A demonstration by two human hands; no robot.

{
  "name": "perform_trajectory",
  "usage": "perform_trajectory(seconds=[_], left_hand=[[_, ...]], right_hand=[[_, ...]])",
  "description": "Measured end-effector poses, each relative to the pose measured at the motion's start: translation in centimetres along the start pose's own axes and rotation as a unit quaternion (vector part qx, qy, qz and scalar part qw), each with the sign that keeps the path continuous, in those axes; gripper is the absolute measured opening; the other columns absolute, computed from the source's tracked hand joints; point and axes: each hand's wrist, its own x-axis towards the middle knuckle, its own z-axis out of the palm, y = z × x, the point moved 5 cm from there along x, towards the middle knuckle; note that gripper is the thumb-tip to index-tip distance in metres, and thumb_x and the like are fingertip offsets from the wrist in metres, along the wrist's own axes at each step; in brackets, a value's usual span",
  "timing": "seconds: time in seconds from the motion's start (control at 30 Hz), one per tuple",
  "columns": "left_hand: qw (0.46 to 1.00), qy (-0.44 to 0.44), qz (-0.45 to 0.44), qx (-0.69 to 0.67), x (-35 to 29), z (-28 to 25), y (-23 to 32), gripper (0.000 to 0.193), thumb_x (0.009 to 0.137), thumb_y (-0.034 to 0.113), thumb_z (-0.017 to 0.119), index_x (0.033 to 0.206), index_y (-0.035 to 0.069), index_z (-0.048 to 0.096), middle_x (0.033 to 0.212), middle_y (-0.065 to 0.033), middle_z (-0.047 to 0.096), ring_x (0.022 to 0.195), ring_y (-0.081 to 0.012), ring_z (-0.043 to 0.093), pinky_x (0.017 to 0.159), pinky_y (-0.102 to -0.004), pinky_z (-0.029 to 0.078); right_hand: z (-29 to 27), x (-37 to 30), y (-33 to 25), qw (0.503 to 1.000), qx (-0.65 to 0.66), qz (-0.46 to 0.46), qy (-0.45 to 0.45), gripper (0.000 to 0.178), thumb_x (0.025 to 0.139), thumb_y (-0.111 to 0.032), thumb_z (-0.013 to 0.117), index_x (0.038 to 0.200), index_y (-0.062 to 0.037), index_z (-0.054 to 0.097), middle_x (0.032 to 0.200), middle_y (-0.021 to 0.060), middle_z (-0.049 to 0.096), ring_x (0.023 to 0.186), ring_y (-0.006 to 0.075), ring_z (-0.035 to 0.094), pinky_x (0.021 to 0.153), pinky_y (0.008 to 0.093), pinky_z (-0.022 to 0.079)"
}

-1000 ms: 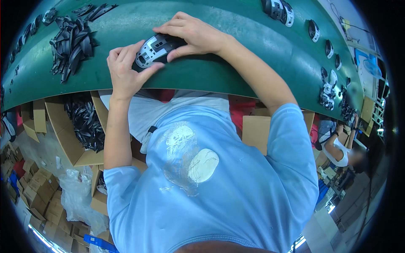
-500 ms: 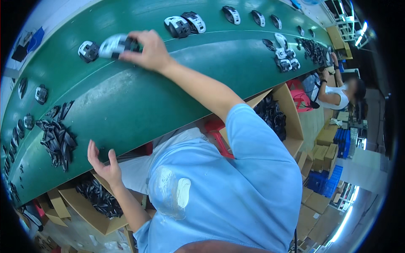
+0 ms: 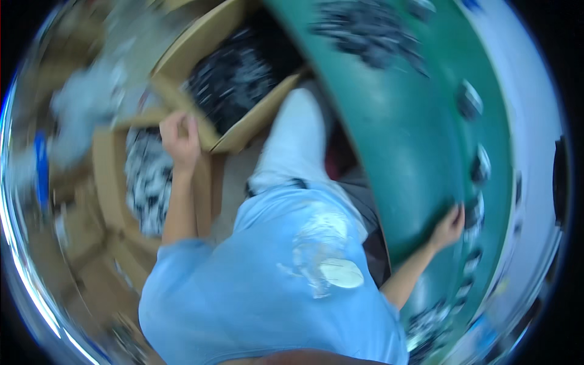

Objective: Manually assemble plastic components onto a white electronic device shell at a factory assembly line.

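The picture is smeared by motion. My right hand [image 3: 449, 228] is over the green table, its fingertips beside a black-and-white curved shell part [image 3: 474, 212]; whether they grip it cannot be made out. Another such shell [image 3: 480, 165] lies just beyond it in the same row. My left hand [image 3: 180, 140] is raised off the table, at the edge of a cardboard box of white and black parts [image 3: 148, 182]. Its fingers look curled and blurred, with no object visible in them.
The green table [image 3: 401, 158] curves along my right side. A pile of black strip-like parts [image 3: 371, 33] lies at its far end, and more parts [image 3: 429, 322] lie near. An open carton [image 3: 252, 131] of black pieces stands beside the table. Several boxes [image 3: 79, 225] are at left.
The view has swung round, so the table now lies at my right. My right hand was on a white-and-black shell above the table; my left hand had its fingers spread and now looks curled.
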Motion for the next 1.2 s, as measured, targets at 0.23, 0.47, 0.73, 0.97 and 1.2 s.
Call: perform_trajectory(seconds=[0.23,0.47,0.73,0.97,1.2], left_hand=[[0.886,-0.031,-0.418,0.197,-15.1,-12.1,-27.8,0.046,0.092,0.046,0.069,0.096,0.000,0.075,0.095,-0.0160,0.075,0.093,-0.0337,0.070,0.086,-0.0396,0.053],[0.796,-0.164,-0.490,0.316,-16.5,-6.2,-34.0,0.066,0.085,0.064,0.066,0.108,0.002,0.075,0.109,-0.0231,0.073,0.108,-0.0411,0.069,0.094,-0.0477,0.053],[0.772,-0.107,-0.568,0.265,-16.7,-5.4,-37.4,0.048,0.090,0.046,0.069,0.102,-0.001,0.074,0.105,-0.0219,0.074,0.106,-0.0373,0.070,0.093,-0.0444,0.053],[0.938,0.008,-0.337,-0.087,-18.5,-10.7,-39.1,0.065,0.091,0.017,0.064,0.150,0.000,0.040,0.154,-0.0175,0.042,0.143,-0.0298,0.038,0.120,-0.0433,0.030],[0.519,-0.261,-0.298,-0.757,1.0,3.2,-11.0,0.061,0.099,0.029,0.060,0.150,0.000,0.043,0.145,-0.0205,0.054,0.131,-0.0336,0.055,0.111,-0.0448,0.046]], right_hand=[[2.0,0.3,-1.7,0.998,0.047,0.048,-0.019,0.031,0.103,-0.023,0.063,0.122,0.0016,0.070,0.117,0.0132,0.071,0.105,0.0221,0.067,0.094,0.0330,0.053],[4.3,2.4,-6.7,0.995,0.048,-0.015,-0.082,0.034,0.104,-0.028,0.063,0.121,-0.0010,0.072,0.108,0.0067,0.074,0.088,0.0113,0.061,0.076,0.0268,0.048],[2.8,1.5,-6.7,0.990,0.078,-0.013,-0.117,0.031,0.104,-0.022,0.062,0.122,0.0025,0.070,0.104,0.0084,0.072,0.086,0.0101,0.060,0.071,0.0249,0.047],[0.1,-1.0,-3.0,0.990,0.051,0.088,-0.098,0.035,0.107,-0.024,0.054,0.127,0.0005,0.068,0.117,0.0130,0.074,0.101,0.0186,0.068,0.085,0.0314,0.053],[-0.3,-2.7,-9.0,0.994,0.052,-0.081,-0.050,0.013,0.088,-0.016,0.075,0.098,-0.0080,0.078,0.090,0.0095,0.075,0.081,0.0249,0.069,0.071,0.0353,0.054]])
